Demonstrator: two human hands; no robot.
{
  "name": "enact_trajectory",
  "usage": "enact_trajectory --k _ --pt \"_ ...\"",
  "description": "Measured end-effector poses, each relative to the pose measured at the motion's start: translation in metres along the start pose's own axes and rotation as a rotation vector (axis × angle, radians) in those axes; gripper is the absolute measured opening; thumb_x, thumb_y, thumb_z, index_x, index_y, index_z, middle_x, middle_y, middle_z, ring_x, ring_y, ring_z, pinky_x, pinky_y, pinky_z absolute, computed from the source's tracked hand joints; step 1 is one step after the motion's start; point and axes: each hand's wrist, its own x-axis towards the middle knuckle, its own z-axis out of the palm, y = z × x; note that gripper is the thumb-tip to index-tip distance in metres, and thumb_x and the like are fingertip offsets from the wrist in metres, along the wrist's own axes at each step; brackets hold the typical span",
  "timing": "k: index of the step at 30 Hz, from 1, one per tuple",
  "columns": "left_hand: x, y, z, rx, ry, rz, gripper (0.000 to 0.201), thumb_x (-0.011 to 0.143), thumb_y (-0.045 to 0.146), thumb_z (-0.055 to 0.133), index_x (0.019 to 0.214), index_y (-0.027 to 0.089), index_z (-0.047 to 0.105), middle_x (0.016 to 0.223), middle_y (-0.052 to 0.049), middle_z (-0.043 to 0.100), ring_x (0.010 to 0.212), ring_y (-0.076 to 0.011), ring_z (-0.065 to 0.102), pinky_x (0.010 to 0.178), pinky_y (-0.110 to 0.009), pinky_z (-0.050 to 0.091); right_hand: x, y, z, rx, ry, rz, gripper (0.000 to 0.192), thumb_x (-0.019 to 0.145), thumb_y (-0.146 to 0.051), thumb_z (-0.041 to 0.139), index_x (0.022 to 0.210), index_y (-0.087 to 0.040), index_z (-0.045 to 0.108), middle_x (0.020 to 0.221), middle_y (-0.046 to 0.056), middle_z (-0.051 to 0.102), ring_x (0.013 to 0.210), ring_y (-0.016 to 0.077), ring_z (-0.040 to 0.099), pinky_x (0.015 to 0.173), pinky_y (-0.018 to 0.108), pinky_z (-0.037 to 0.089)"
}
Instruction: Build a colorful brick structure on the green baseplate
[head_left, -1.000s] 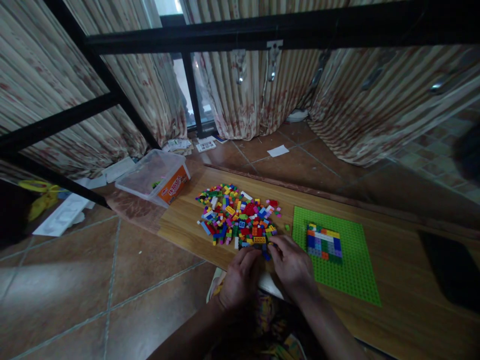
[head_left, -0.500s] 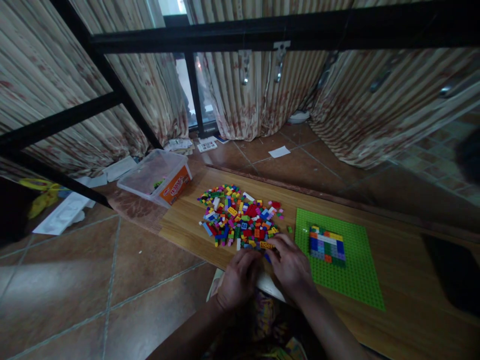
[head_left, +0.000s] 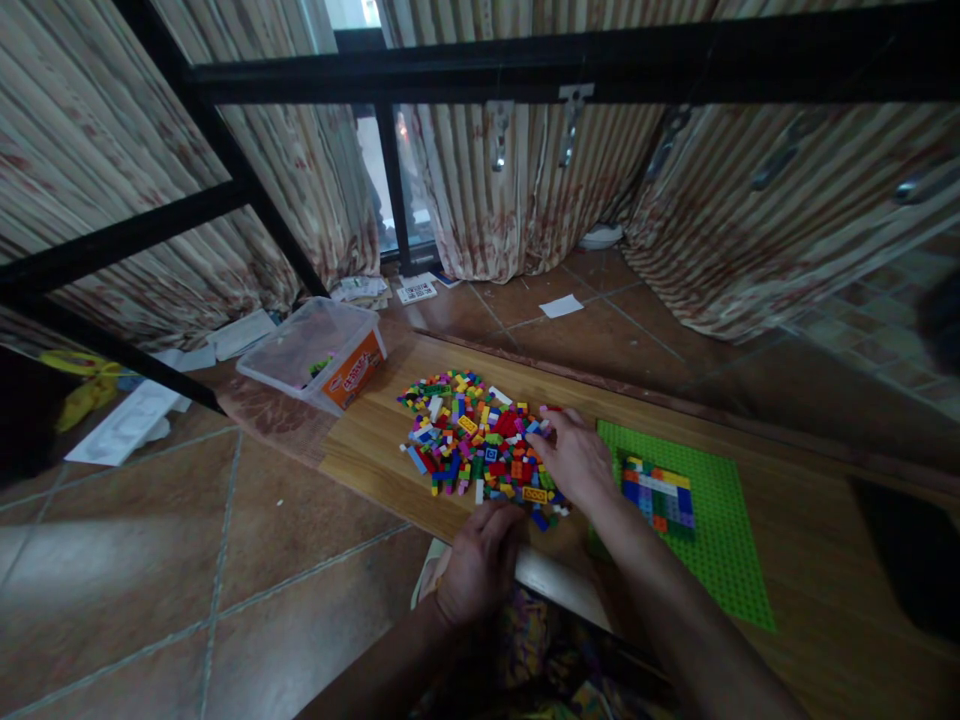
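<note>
The right hand (head_left: 574, 460) is extended over the right edge of the brick pile (head_left: 480, 440), which lies on the wooden desk (head_left: 375, 440) at about the 12 o'clock position from the person. Its fingers are loosely curled with the tips resting among the bricks near the pile's 3 o'clock edge; whether a brick is pinched between them cannot be determined, because the fingertips are small and partly masked by the bricks. The left hand (head_left: 480, 570) rests at the near edge of the desk, at 6 o'clock from the pile, fingers bent and close together, knuckles up. Its fingertips lie just beside the nearest loose bricks; a grip on any brick is not discernible.

The pile consists of small loose bricks in mixed colours: red, yellow, blue, green, white, orange. An orange brick (head_left: 535, 494) lies at the pile's 5 o'clock edge, between the two hands.

The green baseplate (head_left: 720, 560) lies flat on the desk at 3 o'clock from the pile, just beside the right forearm. A flat block of assembled bricks (head_left: 658, 492), blue, white, yellow and red, sits on its far-left area.

A clear plastic tub (head_left: 311, 352) with an orange label stands tilted at 10 o'clock from the pile, on the desk's far-left corner. Striped curtains (head_left: 480, 190) hang behind the desk.
</note>
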Motion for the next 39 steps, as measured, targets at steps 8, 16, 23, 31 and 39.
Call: enact_trajectory --k 8,16,23,31,39 --pt "0.001 -0.001 0.001 0.011 0.006 -0.001 0.021 0.091 0.017 0.047 0.108 0.020 0.059 0.106 -0.009 0.062 0.097 -0.0175 0.060 0.086 -0.031 0.051 0.014 -0.005 0.010 -0.046 -0.143 0.075 0.026 0.083 -0.034 0.061 0.103 -0.019 0.066 0.107 0.011 0.065 0.093 0.0252 0.064 0.079 0.034 0.045" --pt "0.003 0.011 -0.009 -0.194 0.047 -0.172 0.020 0.090 0.024 0.052 0.109 0.020 0.059 0.100 -0.006 0.064 0.093 -0.0175 0.060 0.084 -0.030 0.049 -0.024 -0.002 -0.010 0.273 0.053 -0.104 0.025 0.086 -0.033 0.057 0.108 -0.021 0.060 0.101 0.006 0.065 0.092 0.0214 0.062 0.082 0.033 0.049" --pt "0.038 0.025 -0.013 -0.728 0.139 -0.291 0.033 0.085 0.036 0.062 0.113 0.020 0.057 0.105 -0.005 0.063 0.097 -0.0176 0.058 0.088 -0.029 0.046 -0.064 -0.017 -0.017 0.334 0.083 -0.318 0.030 0.087 -0.019 0.053 0.117 -0.024 0.058 0.111 0.007 0.064 0.104 0.0231 0.060 0.090 0.038 0.050" --pt "0.043 0.024 -0.013 -1.062 0.085 -0.507 0.034 0.073 0.034 0.074 0.101 0.016 0.064 0.091 -0.003 0.065 0.077 -0.0136 0.060 0.075 -0.027 0.048 -0.080 -0.022 -0.024 0.688 0.090 -0.105 0.025 0.088 -0.026 0.057 0.113 -0.025 0.062 0.106 0.006 0.066 0.093 0.0192 0.063 0.083 0.033 0.052" --pt "0.036 0.040 -0.013 -1.046 -0.013 -0.489 0.030 0.073 0.032 0.076 0.095 0.015 0.066 0.086 -0.004 0.065 0.073 -0.0124 0.059 0.072 -0.026 0.047 -0.067 -0.026 -0.030 1.158 -0.042 0.263 0.023 0.078 -0.041 0.068 0.087 -0.020 0.069 0.084 0.003 0.071 0.077 0.0173 0.064 0.068 0.027 0.050"
